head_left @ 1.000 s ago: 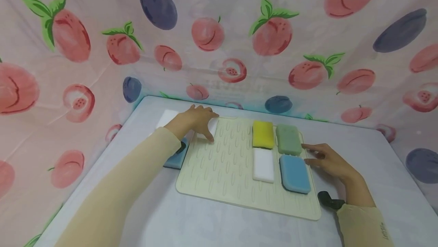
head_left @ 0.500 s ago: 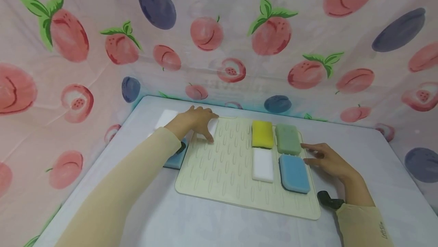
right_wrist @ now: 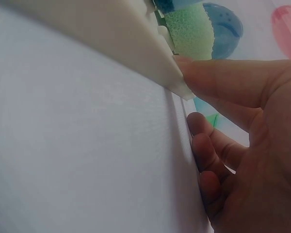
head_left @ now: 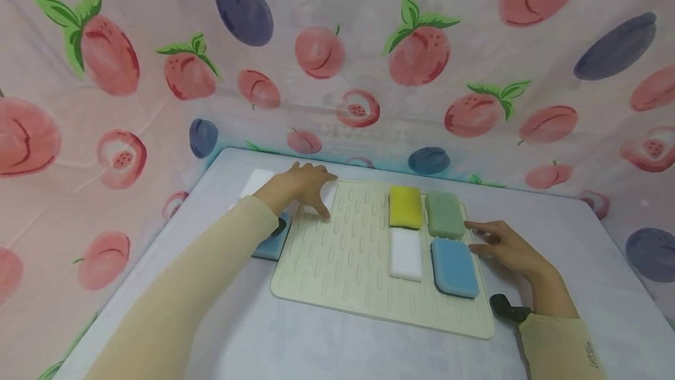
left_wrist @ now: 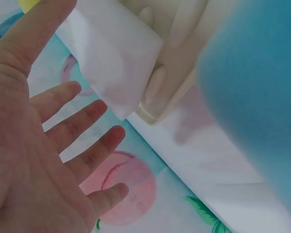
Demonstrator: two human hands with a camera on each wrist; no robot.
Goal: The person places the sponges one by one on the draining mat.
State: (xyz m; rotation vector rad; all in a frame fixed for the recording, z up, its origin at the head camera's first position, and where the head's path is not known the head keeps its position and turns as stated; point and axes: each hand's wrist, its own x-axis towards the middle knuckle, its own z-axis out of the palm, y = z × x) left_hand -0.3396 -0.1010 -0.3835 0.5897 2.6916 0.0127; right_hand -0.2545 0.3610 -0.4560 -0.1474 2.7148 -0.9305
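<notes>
A cream ribbed mat (head_left: 343,257) lies on the white table. On its right part sit a yellow sponge (head_left: 405,206), a green sponge (head_left: 445,214), a white sponge (head_left: 406,253) and a blue sponge (head_left: 454,267). My left hand (head_left: 308,190) hovers with spread fingers at the mat's far left corner, its thumb down on the mat. Beneath the left hand (left_wrist: 53,145) lies a white sponge (left_wrist: 114,63) on the mat's corner (left_wrist: 167,82). My right hand (head_left: 501,245) rests at the mat's right edge; one finger (right_wrist: 223,80) presses the rim (right_wrist: 177,87) beside the green sponge (right_wrist: 189,29).
Another blue sponge (head_left: 268,245) lies off the mat under my left forearm, large and blurred in the left wrist view (left_wrist: 262,97). A white sheet or sponge (head_left: 257,181) lies at the table's far left. Fruit-printed cloth (head_left: 337,64) walls the table on three sides.
</notes>
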